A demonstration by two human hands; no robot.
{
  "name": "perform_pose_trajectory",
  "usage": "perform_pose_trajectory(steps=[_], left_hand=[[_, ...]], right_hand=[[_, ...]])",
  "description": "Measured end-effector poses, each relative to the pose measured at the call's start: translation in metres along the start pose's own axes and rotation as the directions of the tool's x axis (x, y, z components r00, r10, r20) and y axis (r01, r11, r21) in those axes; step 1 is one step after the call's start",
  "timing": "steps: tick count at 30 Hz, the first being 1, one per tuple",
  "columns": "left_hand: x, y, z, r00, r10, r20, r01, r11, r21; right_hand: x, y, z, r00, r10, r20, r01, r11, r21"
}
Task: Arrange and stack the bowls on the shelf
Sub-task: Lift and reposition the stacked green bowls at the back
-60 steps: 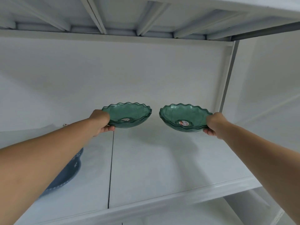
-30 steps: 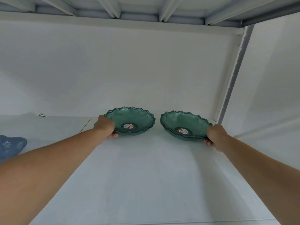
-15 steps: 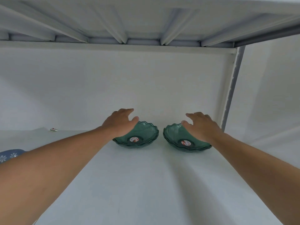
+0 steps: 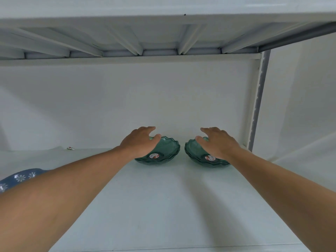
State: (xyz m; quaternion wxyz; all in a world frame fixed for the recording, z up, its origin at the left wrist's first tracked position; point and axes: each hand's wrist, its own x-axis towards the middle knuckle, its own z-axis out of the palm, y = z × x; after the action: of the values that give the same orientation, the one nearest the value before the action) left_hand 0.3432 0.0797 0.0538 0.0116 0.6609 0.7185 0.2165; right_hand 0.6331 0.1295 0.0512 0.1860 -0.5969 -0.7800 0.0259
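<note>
Two green translucent bowls with wavy rims rest side by side at the back of the white shelf (image 4: 163, 206), close to the rear wall. The left bowl (image 4: 167, 151) and the right bowl (image 4: 192, 151) each carry a round sticker in the bottom. My left hand (image 4: 140, 142) hovers over the left bowl's near-left part with its fingers spread, holding nothing. Above the right bowl, my right hand (image 4: 216, 144) is spread the same way and covers much of it. Whether either palm touches a rim is unclear.
A blue dish with white flower marks (image 4: 20, 179) lies at the shelf's left edge, partly behind my left forearm. A small scrap (image 4: 70, 148) sits by the back wall. The upper shelf's ribbed underside (image 4: 145, 42) hangs overhead; an upright post (image 4: 258, 106) bounds the right.
Both hands carried the green bowls to the back of the shelf, set them down, let go and lifted with fingers spread. The view tilted up slightly.
</note>
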Motion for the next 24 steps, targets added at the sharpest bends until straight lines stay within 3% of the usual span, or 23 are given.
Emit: perform_pose_trajectory(steps=[13,18,24], left_hand=[[-0.058,-0.023,-0.005,0.997,-0.079,-0.012,0.080,0.995,0.066],[-0.082,-0.050,-0.021,0.999,-0.045,-0.030,0.049,0.989,0.136],[-0.126,-0.098,-0.053,0.999,0.020,-0.037,-0.017,0.996,0.090]], right_hand=[[-0.029,-0.020,0.039,0.993,-0.103,0.064,0.095,0.989,0.118],[-0.054,-0.054,0.045,0.992,-0.116,0.046,0.110,0.987,0.115],[-0.086,-0.117,0.044,0.998,-0.060,0.005,0.059,0.995,0.078]])
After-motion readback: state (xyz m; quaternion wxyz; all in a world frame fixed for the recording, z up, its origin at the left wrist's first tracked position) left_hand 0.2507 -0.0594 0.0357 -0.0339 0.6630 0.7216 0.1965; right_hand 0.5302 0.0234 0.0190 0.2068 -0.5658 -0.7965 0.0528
